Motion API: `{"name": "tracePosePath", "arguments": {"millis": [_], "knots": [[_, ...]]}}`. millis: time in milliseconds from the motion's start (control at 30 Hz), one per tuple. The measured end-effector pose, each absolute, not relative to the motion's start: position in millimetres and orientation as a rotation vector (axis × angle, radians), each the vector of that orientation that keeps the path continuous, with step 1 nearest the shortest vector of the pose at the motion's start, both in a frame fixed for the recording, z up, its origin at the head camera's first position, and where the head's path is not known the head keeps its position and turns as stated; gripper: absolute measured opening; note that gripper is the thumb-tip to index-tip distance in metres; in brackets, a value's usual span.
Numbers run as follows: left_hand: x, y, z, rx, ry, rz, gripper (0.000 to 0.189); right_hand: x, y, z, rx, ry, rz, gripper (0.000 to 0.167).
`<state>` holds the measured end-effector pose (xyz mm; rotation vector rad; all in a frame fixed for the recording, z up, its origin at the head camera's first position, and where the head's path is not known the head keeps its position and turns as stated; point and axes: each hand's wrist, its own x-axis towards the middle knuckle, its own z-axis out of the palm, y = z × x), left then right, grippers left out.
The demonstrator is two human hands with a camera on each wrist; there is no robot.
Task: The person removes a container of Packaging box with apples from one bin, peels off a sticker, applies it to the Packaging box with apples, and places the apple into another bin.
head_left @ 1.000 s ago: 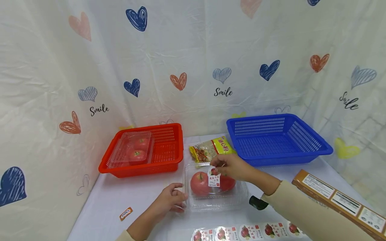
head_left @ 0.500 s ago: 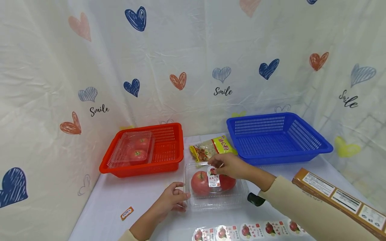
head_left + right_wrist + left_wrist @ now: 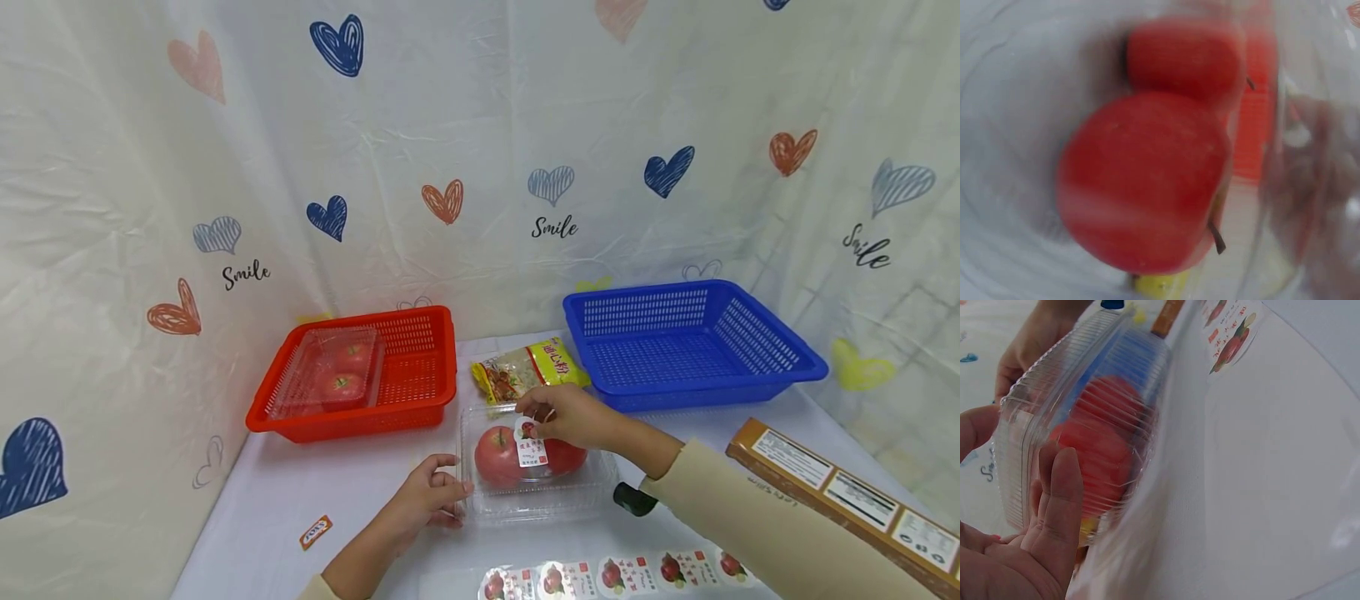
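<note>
A clear plastic clamshell box (image 3: pixel 540 500) with red apples (image 3: pixel 498 457) inside lies lid-closed at the table's middle. My right hand (image 3: pixel 573 415) is over its lid, pinching the upper edge of a white label sticker (image 3: pixel 532 450) printed with fruit. The label's lower part lies over the lid between the apples. At the box's left side, my left hand (image 3: pixel 427 498) touches the edge with fairly straight fingers; in the left wrist view its thumb (image 3: pixel 980 428) is at the rim. Blurred apples (image 3: pixel 1141 181) fill the right wrist view, seen through clear plastic.
Back left, a red basket (image 3: pixel 420 412) holds another apple box (image 3: pixel 345 367). A blue basket (image 3: pixel 697 392) stands back right, with a yellow food packet (image 3: pixel 532 368) beside it. A strip of labels (image 3: pixel 626 575) lies in front, a long brown carton (image 3: pixel 847 500) right, a small orange wrapper (image 3: pixel 315 532) left.
My right hand has shifted slightly left with the label, which now lies a little lower over the lid. My left thumb has moved slightly further onto the box's edge.
</note>
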<state>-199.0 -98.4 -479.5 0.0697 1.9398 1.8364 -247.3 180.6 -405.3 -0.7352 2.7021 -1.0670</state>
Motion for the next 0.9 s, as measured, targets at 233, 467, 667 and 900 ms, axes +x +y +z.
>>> {"name": "tracePosePath", "arguments": {"millis": [233,467,667,900], "knots": [[-197.8,-98.3,-478.4,0.071,1.941,1.833,0.068,-246.1,178.7,-407.7,-0.721,2.719,-1.020,0.033],[-196.7,-98.2,-477.5,0.072,1.930,1.841,0.068,-245.8,178.0,-411.4,-0.739,2.732,-0.980,0.039],[-196.2,-98.2,-476.9,0.070,1.923,1.845,0.069,-244.1,176.8,-410.7,-0.777,2.777,-0.890,0.041],[-197.2,-98.3,-477.1,0.071,1.928,1.838,0.070,-243.5,176.6,-409.0,-0.826,2.782,-0.840,0.043]]}}
